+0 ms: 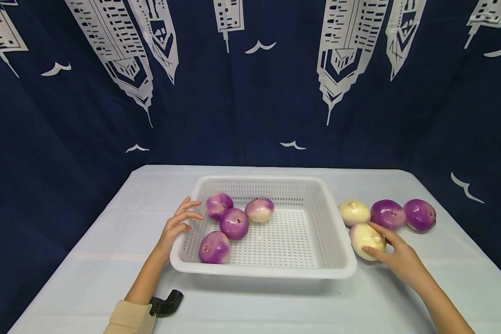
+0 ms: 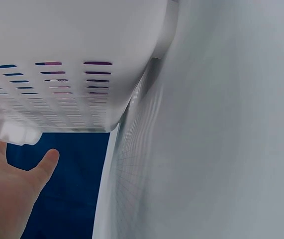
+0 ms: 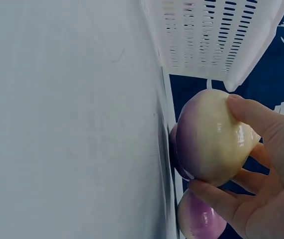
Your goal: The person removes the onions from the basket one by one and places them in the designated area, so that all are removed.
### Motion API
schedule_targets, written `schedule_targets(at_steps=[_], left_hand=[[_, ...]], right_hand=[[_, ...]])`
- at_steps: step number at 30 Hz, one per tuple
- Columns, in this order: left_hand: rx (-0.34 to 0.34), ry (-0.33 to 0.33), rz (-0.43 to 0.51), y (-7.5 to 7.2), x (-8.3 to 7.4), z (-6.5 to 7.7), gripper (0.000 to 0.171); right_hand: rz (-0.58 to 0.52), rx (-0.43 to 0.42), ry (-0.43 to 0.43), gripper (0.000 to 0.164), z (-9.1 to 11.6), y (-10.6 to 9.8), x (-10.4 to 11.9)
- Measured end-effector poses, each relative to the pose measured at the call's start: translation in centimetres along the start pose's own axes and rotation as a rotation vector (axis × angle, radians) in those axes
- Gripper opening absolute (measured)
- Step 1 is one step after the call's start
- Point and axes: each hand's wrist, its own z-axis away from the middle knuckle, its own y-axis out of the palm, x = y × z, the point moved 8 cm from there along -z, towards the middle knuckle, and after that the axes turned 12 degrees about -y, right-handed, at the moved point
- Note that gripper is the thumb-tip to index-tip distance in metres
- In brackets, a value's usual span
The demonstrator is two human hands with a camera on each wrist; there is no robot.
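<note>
In the head view, my right hand point(image 1: 401, 260) grips a cream-and-purple turnip point(image 1: 366, 240) just right of the white basket point(image 1: 263, 272). The right wrist view has thumb and fingers around that turnip point(image 3: 211, 137), its purple side facing away from the palm. My left hand point(image 1: 177, 225) is at the basket's left rim, fingers loosely spread and holding nothing; in the left wrist view the hand point(image 2: 12, 184) has its thumb out beside the basket wall point(image 2: 72, 30). Inside the basket lie several turnips, among them a purple one point(image 1: 234, 223) and a paler one point(image 1: 260, 210).
Behind the held turnip, a cream turnip point(image 1: 354, 213) and two purple turnips, one nearer point(image 1: 388, 215) and one farther right point(image 1: 420, 215), lie on the white-covered table point(image 1: 250, 306). A black strap piece point(image 1: 167, 304) shows at my left wrist. A dark blue patterned cloth point(image 1: 234, 102) hangs behind.
</note>
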Motion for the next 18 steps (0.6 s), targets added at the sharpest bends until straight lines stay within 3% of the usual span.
schedule_targets(at_steps=[18], left_hand=[[0.013, 0.009, 0.007, -0.03, 0.22, 0.0, 0.042]], right_hand=[[0.021, 0.057, -0.009, 0.074, -0.01, 0.76, -0.38]])
